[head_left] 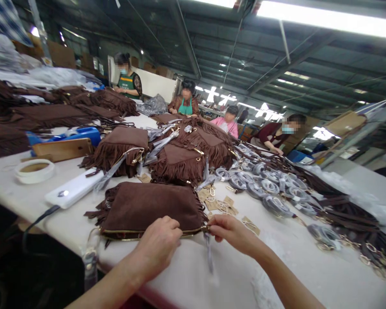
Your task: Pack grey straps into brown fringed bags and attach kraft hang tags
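We have the brown fringed bag (154,201) lying flat on the tabletop (176,274) right in front of us, its gold-toned zip (125,234) along the edge nearest us. Our right hand (227,231) has thumb and forefinger pinched together on the metal fitting (205,228) at the zip's right end. Our left hand (162,242) lies over the zip near the middle, fingers curled under; their tips are hidden, so we cannot tell whether they grip the edge or only press on it.

We judge the step to be working at that end of the zip. To do it well, we keep the left hand as an anchor, holding the edge straight, and pull with the right in line with the teeth rather than upward. We should keep the side fringe (199,199) out of the teeth, and the plastic-wrapped strip (209,255) hanging below the fitting clear of our fingers. The paper tags (225,206) lie just beyond our right hand, so we keep that wrist low and steady.
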{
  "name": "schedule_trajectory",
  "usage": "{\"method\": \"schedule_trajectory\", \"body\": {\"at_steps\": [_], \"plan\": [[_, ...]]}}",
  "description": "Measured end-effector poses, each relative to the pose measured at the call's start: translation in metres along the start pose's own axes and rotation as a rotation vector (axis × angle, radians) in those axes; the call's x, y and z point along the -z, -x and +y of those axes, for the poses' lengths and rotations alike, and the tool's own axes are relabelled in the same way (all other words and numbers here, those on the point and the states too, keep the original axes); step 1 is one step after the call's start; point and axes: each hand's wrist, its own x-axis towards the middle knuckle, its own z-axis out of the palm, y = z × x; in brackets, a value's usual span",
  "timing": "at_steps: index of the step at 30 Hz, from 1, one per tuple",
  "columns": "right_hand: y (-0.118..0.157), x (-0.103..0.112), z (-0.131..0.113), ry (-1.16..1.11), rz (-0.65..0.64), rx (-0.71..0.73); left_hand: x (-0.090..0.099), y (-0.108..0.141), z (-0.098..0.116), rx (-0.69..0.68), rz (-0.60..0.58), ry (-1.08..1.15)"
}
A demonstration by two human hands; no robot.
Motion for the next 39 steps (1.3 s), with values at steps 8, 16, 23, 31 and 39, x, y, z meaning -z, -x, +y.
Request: {"method": "schedule_trajectory", "body": {"at_steps": [8, 16, 23, 31, 39], "plan": [[0.011, -0.014, -0.016, -0.049, 0.085, -0.015, -0.002, -0.009, 0.044, 0.132, 0.087, 0.603], [0.010, -0.022, -0.019, -0.008, 0.115, 0.037, -0.016, -0.023, 0.050, 0.315, 0.115, 0.459], [0.011, -0.009, -0.003, 0.102, 0.076, 0.074, 0.009, -0.033, 0.052, 0.248, -0.030, 0.158], [0.007, 0.000, 0.015, 0.102, 0.251, 0.030, 0.036, -0.031, 0.044, 0.314, -0.043, 0.062], [0.002, -0.017, -0.035, -0.341, 0.303, 0.053, 0.000, -0.030, 0.065, 0.288, 0.189, 0.323]]}}
